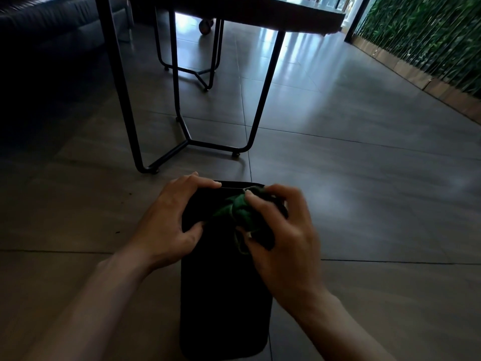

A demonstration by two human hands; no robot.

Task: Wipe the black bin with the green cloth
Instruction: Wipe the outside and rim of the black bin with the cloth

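My left hand (170,217) grips black bin (223,295) edge. My right hand (279,230) squeezes bunched green cloth (240,208) just beside it.

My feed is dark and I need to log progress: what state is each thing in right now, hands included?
black bin: lying on its side on the floor, steadied at its far end.
green cloth: bunched up, pressed against the bin's far end.
left hand: grip closed on the bin's far edge.
right hand: grip closed on the cloth.
table: standing beyond the bin, apart from it.
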